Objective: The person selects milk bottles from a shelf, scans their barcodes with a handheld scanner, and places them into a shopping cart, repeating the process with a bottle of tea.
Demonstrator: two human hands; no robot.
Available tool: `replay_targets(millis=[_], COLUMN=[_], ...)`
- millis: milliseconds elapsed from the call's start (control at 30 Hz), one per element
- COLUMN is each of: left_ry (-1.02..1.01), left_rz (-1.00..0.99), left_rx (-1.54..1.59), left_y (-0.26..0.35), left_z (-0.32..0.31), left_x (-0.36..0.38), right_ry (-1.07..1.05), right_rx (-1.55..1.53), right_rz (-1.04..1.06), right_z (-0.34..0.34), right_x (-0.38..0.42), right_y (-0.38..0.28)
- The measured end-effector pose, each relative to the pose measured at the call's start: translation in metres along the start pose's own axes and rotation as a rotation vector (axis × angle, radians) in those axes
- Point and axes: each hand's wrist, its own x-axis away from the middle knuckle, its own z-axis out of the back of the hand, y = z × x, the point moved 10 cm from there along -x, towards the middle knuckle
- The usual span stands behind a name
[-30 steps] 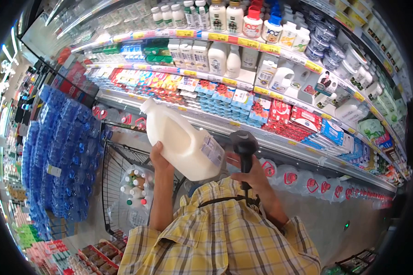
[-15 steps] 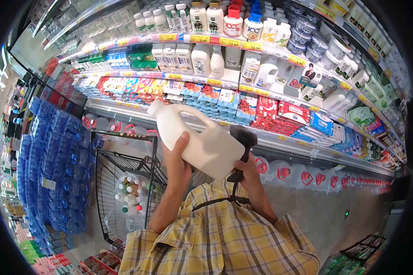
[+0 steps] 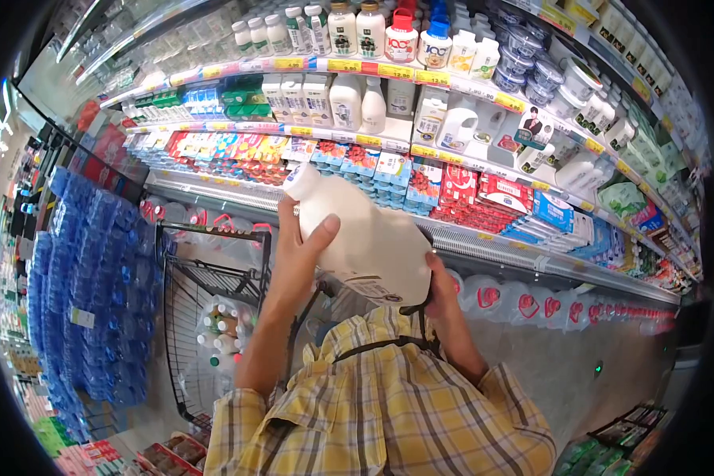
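Observation:
A large white milk jug point(image 3: 373, 238) is held tilted in front of my chest, its cap end up at the left and its base at the lower right. My left hand point(image 3: 303, 246) grips it near the neck, with the thumb over the front. At the base end, my right hand point(image 3: 443, 279) has its thumb on the jug's edge. A dark device, mostly hidden behind the jug, is by my right hand on a black strap. Printed text shows on the jug's lower side.
A black shopping cart point(image 3: 214, 270) with bottles point(image 3: 224, 327) inside stands at my left. Beyond it are stacked blue bottle packs point(image 3: 91, 285). Ahead are refrigerated dairy shelves point(image 3: 389, 143), with large clear bottles point(image 3: 484, 295) along their foot. A crate point(image 3: 627, 432) is at lower right.
The jug has been rolled in my hands: its handle no longer shows and a printed side has come into view. The dark device is now mostly hidden behind it.

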Motion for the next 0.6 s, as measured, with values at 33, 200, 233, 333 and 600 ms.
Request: replay_targets(millis=[33,200,233,333,600], left_ry=[-0.043,-0.077,-0.095,-0.149,-0.209], left_rz=[-0.017,0.031,0.047,0.078,0.096], left_rx=[-0.033,-0.133,-0.174,-0.164,-0.229], left_y=[0.008,0.018,0.018,0.015,-0.003], left_z=[-0.004,-0.004,-0.005,-0.008,-0.021], left_x=[-0.003,-0.022,-0.025,-0.037,-0.043], right_ry=[-0.009,-0.06,-0.044,-0.082,-0.165], right_rx=[0.013,0.073,0.121,-0.007,-0.127], right_rz=[-0.04,-0.038,-0.027,-0.06,-0.071], right_z=[0.001,-0.028,-0.032,-0.023,-0.027], right_x=[-0.002,0.002,0.005,-0.014,-0.023], right_y=[0.005,0.006,0.003,0.018,0.017])
